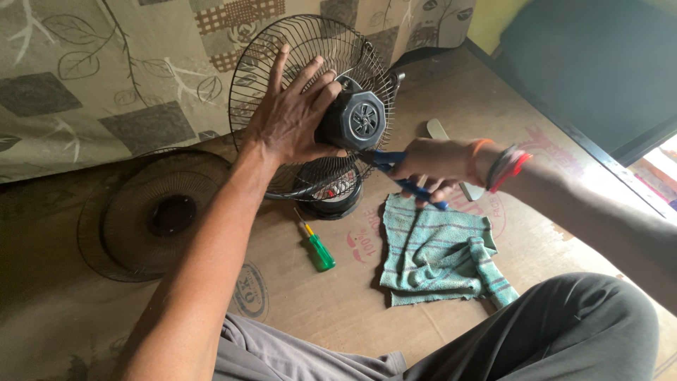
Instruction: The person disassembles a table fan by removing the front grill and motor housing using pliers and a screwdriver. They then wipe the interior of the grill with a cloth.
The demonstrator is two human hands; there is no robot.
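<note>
Cardboard floor (317, 296) against patterned fabric (106, 70) | left hand (293, 116) spread on upright fan grille (310, 106) | right hand (430, 166) gripping blue-handled pliers (405, 176) at motor housing (356, 120) | screwdriver (317, 247), cloth (437, 254) near; free floor right.

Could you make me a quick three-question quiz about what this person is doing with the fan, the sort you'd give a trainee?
1. True or false: the left hand rests on the wire fan guard beside the dark motor housing.
2. Which tool does the right hand hold? A) the green-handled screwdriver B) blue-handled pliers C) a hammer
3. What lies on the cardboard floor just below the right hand?

Key
1. True: the palm and spread fingers lie on the guard next to the housing.
2. B: the blue-handled pliers point at the housing; the green-handled screwdriver lies untouched on the floor.
3. A crumpled teal striped cloth.
</note>
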